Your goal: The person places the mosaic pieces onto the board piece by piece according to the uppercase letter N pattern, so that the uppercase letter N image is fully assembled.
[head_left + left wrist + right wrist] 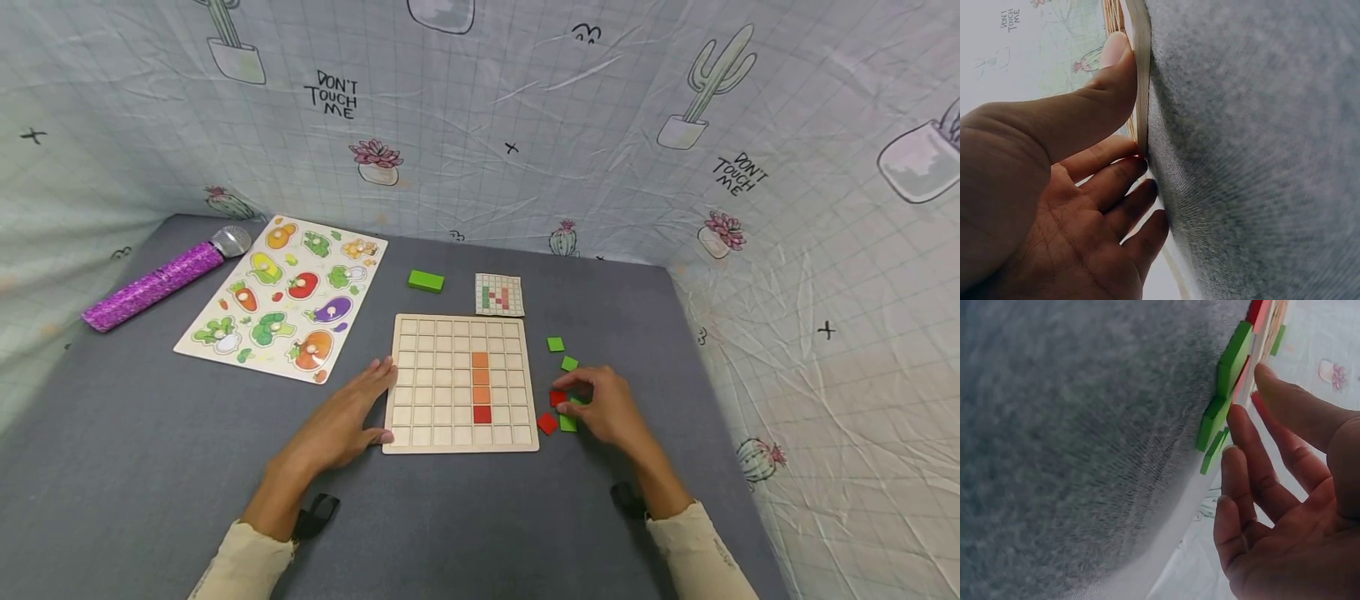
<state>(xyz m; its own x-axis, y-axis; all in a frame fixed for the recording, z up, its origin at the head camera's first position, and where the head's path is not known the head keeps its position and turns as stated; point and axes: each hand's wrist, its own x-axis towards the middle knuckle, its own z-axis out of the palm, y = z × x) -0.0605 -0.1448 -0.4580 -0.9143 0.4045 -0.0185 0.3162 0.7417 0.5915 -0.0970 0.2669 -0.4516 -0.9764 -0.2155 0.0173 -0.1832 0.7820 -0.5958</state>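
A light wooden grid board (424, 377) lies on the table, with a column of orange tiles (481, 377) and a red tile (482, 414) below them. My left hand (341, 423) rests at its left edge, fingers extended. The left wrist view shows that thumb (1119, 59) against the board's rim. My right hand (606, 406) is just right of the board, thumb and index finger apart on either side of a loose red tile (557, 397). Another red tile (547, 423) lies nearer the board. Green tiles (568, 423) sit beside the fingers, partly hidden.
Beyond the board lie a small pattern card (498, 312) and a green block (426, 281). Further green tiles (555, 344) are right of the board. At the back left are a vegetable puzzle board (281, 362) and a purple glittery microphone (165, 279). A printed cloth (465, 108) hangs behind.
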